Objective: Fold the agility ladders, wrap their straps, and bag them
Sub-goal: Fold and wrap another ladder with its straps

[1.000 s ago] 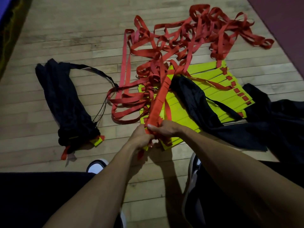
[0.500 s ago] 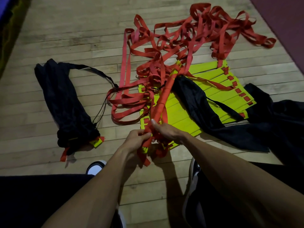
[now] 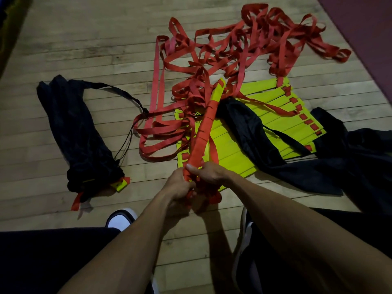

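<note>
- loose red straps (image 3: 233, 45) tangled on wood floor (image 3: 84, 49), 12 to 1 o'clock
- flat yellow rungs (image 3: 265, 115) at centre, empty black bag (image 3: 254, 132) draped across them
- filled black bag (image 3: 78, 132) at 9 o'clock, well apart, yellow rung end poking out
- strap-wrapped rung bundle (image 3: 204, 132) tilted up from both hands
- left hand (image 3: 178, 185) fingers curled tight round bundle's near end
- right hand (image 3: 209, 174) gripping same end, touching left
</note>
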Tool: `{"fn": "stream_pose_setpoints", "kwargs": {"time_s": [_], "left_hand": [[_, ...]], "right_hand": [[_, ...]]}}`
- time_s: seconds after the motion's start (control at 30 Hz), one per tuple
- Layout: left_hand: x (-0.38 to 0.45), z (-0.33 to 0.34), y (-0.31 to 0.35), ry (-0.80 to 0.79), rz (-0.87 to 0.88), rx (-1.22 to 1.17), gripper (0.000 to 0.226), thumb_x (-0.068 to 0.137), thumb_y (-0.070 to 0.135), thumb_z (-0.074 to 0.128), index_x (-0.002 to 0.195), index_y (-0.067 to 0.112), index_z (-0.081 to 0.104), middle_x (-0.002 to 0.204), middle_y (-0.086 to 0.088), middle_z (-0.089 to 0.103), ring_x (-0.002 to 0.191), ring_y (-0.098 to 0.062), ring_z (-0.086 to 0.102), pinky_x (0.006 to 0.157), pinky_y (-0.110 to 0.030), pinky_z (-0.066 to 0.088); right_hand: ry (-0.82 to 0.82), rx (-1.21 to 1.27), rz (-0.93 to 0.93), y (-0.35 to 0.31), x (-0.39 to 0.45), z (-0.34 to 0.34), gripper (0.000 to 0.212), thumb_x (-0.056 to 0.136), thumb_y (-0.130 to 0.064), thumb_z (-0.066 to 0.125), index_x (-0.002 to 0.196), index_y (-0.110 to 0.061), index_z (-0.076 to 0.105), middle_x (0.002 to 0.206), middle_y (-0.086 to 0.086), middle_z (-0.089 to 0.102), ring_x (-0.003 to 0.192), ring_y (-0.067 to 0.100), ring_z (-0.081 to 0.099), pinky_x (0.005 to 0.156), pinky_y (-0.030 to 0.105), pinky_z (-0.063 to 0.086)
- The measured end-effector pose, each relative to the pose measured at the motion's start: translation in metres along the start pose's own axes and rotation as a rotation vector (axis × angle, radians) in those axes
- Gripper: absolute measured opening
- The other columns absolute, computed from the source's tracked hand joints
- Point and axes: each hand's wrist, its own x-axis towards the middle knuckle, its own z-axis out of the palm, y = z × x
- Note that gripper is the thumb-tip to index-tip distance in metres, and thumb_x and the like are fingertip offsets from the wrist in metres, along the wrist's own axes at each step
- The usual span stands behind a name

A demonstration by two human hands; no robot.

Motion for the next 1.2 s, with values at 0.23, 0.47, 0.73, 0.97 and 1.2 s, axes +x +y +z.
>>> {"fn": "stream_pose_setpoints", "kwargs": {"time_s": [0.23,0.47,0.73,0.97,1.2], "left_hand": [[-0.019,0.004,0.007,-0.03,0.019,-0.079,0.032,0.109,0.034,0.036,0.105,0.016,0.062,0.083,-0.002,0.062,0.08,-0.019,0.059,0.064,-0.028,0.047],[-0.004,-0.003,-0.005,-0.066,-0.092,-0.178,0.031,0.105,0.034,0.048,0.108,0.007,0.063,0.098,-0.011,0.067,0.09,-0.025,0.064,0.086,-0.043,0.052],[-0.003,-0.011,-0.004,0.014,-0.133,0.019,0.07,0.069,0.034,0.09,0.123,0.016,0.05,0.115,-0.006,0.064,0.103,-0.026,0.065,0.09,-0.044,0.056],[-0.006,0.002,-0.011,-0.06,-0.149,-0.209,0.055,0.09,0.004,0.07,0.131,0.021,0.037,0.113,-0.019,0.064,0.078,-0.027,0.067,0.08,-0.055,0.06],[-0.019,0.012,0.0,-0.119,-0.068,-0.322,0.036,0.108,0.046,0.028,0.121,0.024,0.054,0.103,-0.003,0.064,0.085,-0.012,0.059,0.064,-0.024,0.049]], "right_hand": [[-0.049,0.06,0.068,-0.005,0.002,-0.005,0.061,0.096,-0.064,0.044,0.107,-0.008,0.065,0.093,0.01,0.071,0.077,0.022,0.068,0.075,0.032,0.055],[-0.192,-0.183,0.138,0.003,0.001,-0.02,0.019,0.088,-0.02,0.075,0.094,-0.01,0.06,0.074,-0.003,0.057,0.063,0.009,0.055,0.052,0.018,0.043],[-0.278,0.175,0.275,0.012,0.002,-0.018,0.011,0.092,0.002,0.054,0.095,0.003,0.065,0.077,0.013,0.068,0.072,0.025,0.069,0.068,0.035,0.059],[-0.057,0.295,0.259,0.009,0.008,-0.02,0.034,0.093,-0.029,0.07,0.111,-0.001,0.066,0.076,0.005,0.068,0.057,0.014,0.059,0.054,0.027,0.051],[0.051,0.26,0.182,0.008,0.008,-0.003,0.036,0.098,-0.043,0.059,0.104,-0.008,0.063,0.104,0.017,0.07,0.081,0.024,0.067,0.064,0.029,0.056]]}}
